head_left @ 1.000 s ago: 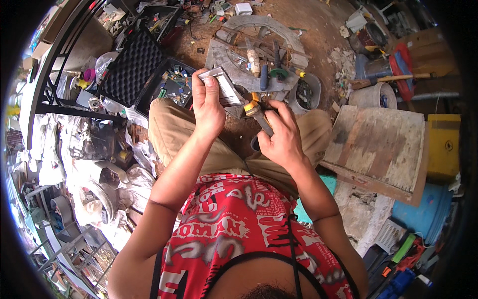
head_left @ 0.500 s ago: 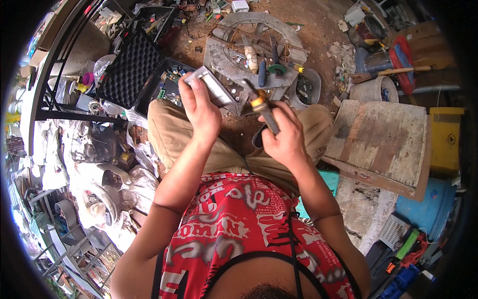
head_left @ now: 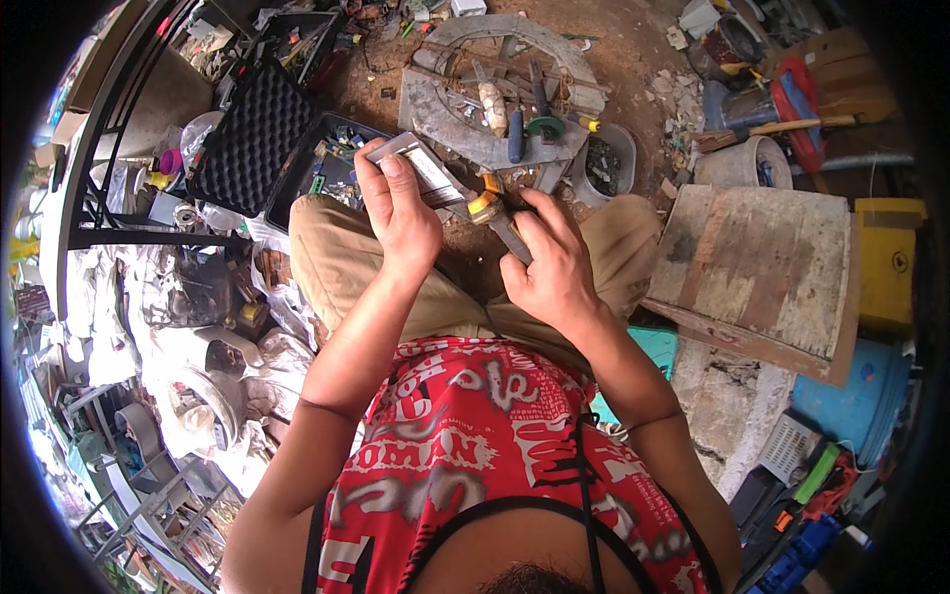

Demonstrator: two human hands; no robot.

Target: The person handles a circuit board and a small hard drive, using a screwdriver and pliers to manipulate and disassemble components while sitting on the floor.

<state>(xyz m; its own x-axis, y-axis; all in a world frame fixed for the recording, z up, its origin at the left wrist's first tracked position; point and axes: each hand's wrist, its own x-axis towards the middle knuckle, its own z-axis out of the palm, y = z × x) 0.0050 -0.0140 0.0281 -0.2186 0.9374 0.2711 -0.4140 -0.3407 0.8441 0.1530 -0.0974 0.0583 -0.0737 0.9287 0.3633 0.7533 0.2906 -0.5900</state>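
Observation:
My left hand [head_left: 404, 213] is closed on a flat, rectangular grey casing [head_left: 424, 170] with a pale inside, thumb on its face and fingers behind. It is held tilted above my lap. My right hand [head_left: 550, 257] grips a hand tool [head_left: 485, 208] with a yellow-and-dark handle. The tool's metal end points up and left and meets the casing's lower right corner, or lies just over it. Its exact kind is too small and blurred to tell.
Ahead, a stone-like ring-shaped slab [head_left: 445, 124] bears several tools. An open black case [head_left: 282, 213] with foam lid stands front left, a grey tub [head_left: 633, 168] of scraps front right. A worn wooden board [head_left: 762, 267] lies right. White plastic bags [head_left: 178, 366] are heaped left.
My right hand has moved left and slightly down, bringing the tool's metal end from beside the casing to its lower right corner. The left hand and casing have barely shifted.

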